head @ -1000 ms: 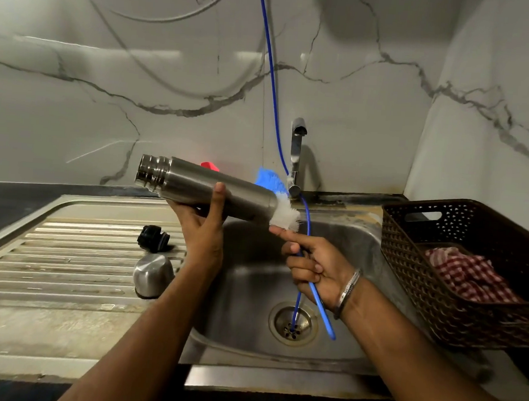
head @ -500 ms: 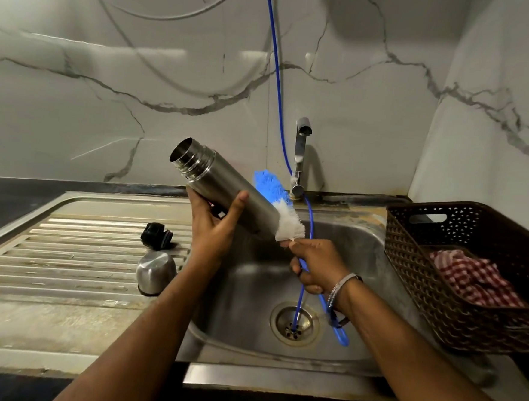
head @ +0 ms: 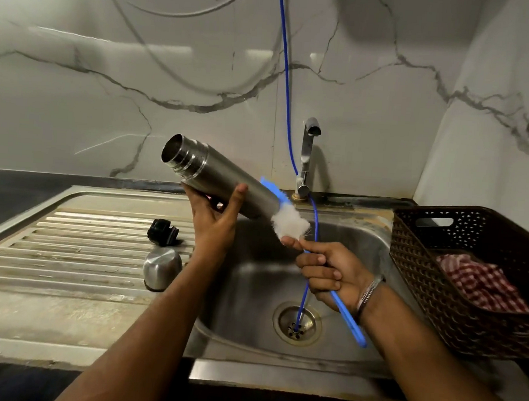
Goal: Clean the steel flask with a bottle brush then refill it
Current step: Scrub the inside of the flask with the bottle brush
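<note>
My left hand (head: pixel 216 220) grips the steel flask (head: pixel 217 178) around its middle, above the left rim of the sink (head: pixel 251 281). The flask is tilted, its open mouth up and to the left, its base down to the right. My right hand (head: pixel 330 269) grips the blue handle of the bottle brush (head: pixel 290 222). The brush's white and blue bristles press against the flask's base end, outside the flask. The flask's black stopper (head: pixel 162 232) and steel cup lid (head: pixel 162 268) sit on the drainboard.
A steel tap (head: pixel 307 156) stands behind the sink, and a thin blue hose (head: pixel 286 76) runs down the wall into the drain (head: pixel 297 323). A brown perforated basket (head: pixel 470 277) with a red checked cloth (head: pixel 482 284) sits right of the sink. The ribbed drainboard (head: pixel 65 249) lies left.
My left hand has tipped the flask from nearly level to mouth-up and turned its opening toward me. My right hand has kept the brush at the flask's base, shifting its grip on the handle.
</note>
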